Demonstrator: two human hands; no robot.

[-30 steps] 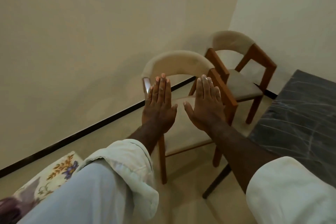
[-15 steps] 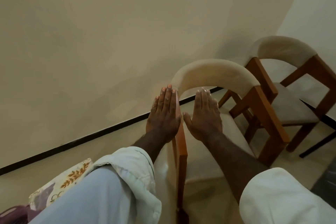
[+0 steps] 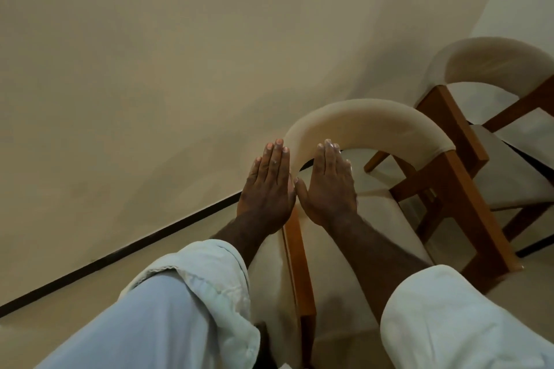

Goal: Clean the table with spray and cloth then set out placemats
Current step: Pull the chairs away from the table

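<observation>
Head view, left hand (image 3: 266, 189): we see it flat, back up, fingers straight and pressed together, holding nothing.
Head view, right hand (image 3: 328, 186): flat in the same way and bare of any load, its thumb just beside the left thumb.
Hands and near chair (image 3: 368, 120): both are held out over its curved cream backrest and seat; we cannot tell whether they touch it.
Second chair (image 3: 494, 60): just beside the first, to the right.
Sleeves: pale left sleeve (image 3: 168, 308) and right sleeve (image 3: 449, 326) rolled up the forearms.
Wall (image 3: 150, 69): beige, with a dark skirting strip (image 3: 120, 255).
Task's things: we cannot tell where they are.
</observation>
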